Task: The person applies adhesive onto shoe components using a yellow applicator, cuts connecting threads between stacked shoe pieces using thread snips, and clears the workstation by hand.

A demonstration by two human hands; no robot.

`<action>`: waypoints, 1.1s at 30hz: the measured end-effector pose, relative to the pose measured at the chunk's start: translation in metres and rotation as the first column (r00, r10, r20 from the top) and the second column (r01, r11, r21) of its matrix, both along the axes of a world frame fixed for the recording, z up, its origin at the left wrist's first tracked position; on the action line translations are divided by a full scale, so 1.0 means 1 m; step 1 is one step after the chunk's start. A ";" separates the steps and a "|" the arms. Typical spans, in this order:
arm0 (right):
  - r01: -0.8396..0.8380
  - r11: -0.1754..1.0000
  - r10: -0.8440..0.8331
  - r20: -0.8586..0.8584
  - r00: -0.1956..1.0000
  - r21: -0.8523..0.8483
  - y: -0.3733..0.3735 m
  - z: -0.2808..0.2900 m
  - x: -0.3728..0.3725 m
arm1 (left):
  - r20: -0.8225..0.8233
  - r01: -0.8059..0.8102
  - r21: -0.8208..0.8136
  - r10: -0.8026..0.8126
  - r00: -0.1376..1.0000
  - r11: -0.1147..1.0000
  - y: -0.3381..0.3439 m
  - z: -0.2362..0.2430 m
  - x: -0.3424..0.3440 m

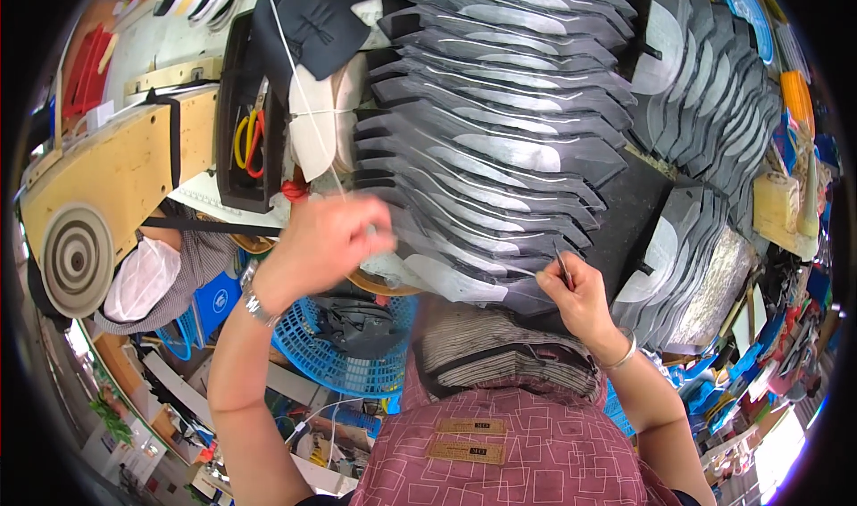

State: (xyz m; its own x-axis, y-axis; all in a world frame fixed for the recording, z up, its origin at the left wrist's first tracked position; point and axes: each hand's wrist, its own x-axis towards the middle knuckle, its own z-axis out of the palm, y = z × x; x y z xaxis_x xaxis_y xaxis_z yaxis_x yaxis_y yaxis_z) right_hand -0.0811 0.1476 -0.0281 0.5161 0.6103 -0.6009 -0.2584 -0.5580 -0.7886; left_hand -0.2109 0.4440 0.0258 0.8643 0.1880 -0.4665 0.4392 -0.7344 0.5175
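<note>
My left hand [335, 238], smeared by motion, hovers over the near left end of the overlapping dark grey cut pieces [500, 95]. Its fingers are curled; what they hold cannot be made out. A thin white cord [284, 33] runs down from the top to this hand. In my right hand [578, 296] is a slim dark pointed tool [561, 263], tip up; its exact kind is unclear. Beside those fingertips lie the nearest piece [455, 278], pale grey on its face, and a thin white strip [522, 271]. White lines follow the edges of many pieces.
More overlapping pieces [705, 69] lie at the right. A dark tray [228, 131] holds scissors [254, 140] at the left, near a machine with a round wheel [78, 261]. Below my left hand, a blue basket [357, 377] contains dark scraps. A patterned apron [527, 443] covers my lap.
</note>
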 end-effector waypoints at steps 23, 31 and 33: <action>-0.183 0.961 0.276 0.746 0.606 -0.207 0.001 -0.052 -0.023 | 0.399 -0.030 0.146 -0.031 0.917 0.989 -0.024 -0.079 -0.007; -0.275 0.949 0.265 0.863 0.431 -0.154 0.004 -0.034 -0.005 | 0.388 0.056 0.555 -0.317 0.866 0.830 -0.027 -0.086 0.000; -0.344 0.938 0.240 0.814 0.529 -0.054 0.031 -0.016 -0.005 | 0.398 0.034 0.552 -0.299 0.867 0.833 -0.026 -0.075 0.003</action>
State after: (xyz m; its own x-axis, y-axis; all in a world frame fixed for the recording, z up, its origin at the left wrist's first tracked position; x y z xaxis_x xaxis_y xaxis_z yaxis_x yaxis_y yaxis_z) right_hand -0.0864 0.1785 -0.0445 0.5296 0.8473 0.0397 0.6670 -0.3871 -0.6367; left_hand -0.2079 0.4184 -0.0491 0.9876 0.1157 0.1060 0.0994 -0.9839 0.1483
